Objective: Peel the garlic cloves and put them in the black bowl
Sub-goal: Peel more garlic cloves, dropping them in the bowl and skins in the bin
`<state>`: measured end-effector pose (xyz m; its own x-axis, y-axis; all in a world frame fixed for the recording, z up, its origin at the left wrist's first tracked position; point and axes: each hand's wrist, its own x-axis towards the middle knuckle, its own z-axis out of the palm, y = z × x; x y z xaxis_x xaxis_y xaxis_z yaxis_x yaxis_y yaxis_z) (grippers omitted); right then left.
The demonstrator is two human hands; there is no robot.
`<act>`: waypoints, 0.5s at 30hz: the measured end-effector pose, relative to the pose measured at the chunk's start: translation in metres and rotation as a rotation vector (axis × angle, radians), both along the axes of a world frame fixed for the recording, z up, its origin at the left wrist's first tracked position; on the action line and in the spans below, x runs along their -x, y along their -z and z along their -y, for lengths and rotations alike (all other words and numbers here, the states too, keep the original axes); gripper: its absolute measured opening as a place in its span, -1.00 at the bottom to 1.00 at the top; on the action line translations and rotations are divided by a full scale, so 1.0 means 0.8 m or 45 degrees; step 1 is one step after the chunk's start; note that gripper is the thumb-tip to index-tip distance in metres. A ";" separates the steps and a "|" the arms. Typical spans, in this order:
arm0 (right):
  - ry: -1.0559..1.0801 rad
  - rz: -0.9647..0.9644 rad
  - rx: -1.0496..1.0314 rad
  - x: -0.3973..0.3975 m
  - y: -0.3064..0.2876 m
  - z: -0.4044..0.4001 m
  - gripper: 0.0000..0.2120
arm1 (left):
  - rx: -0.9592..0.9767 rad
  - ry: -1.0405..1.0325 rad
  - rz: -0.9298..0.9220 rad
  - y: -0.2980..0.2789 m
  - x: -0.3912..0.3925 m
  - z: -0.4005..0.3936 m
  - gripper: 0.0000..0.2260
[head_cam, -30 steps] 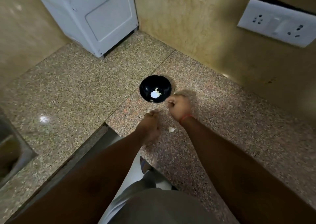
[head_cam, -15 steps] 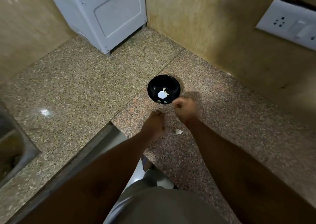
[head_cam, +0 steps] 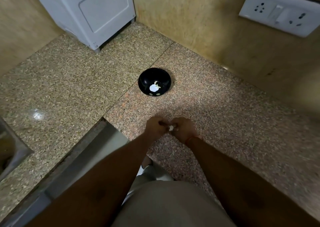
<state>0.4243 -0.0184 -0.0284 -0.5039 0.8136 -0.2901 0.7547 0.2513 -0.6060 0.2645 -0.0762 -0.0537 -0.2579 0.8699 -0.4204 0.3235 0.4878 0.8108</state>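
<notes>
Both grips pinching one garlic clove, left hand against right hand.

Both bare forearms reach forward from bottom of view, converging ahead of body. Left hand and right hand meet knuckle to knuckle, backs turned up, fingers curled inward. Small white garlic clove pinched between fingertips of both hands, grip tight on each side. Red thread band round right wrist. Wrists roughly level, left forearm angled in from lower left, right from lower right
</notes>
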 end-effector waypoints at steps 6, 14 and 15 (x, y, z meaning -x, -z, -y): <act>0.319 -0.271 0.294 -0.014 0.006 0.002 -0.69 | 0.103 -0.398 0.557 -0.020 -0.015 0.008 -0.94; 0.436 -0.463 0.427 -0.018 -0.001 0.001 -0.70 | 0.090 -0.445 0.614 -0.024 -0.025 0.009 -0.85; 0.453 -0.475 0.443 -0.019 -0.002 0.000 -0.70 | 0.081 -0.447 0.614 -0.022 -0.024 0.009 -0.86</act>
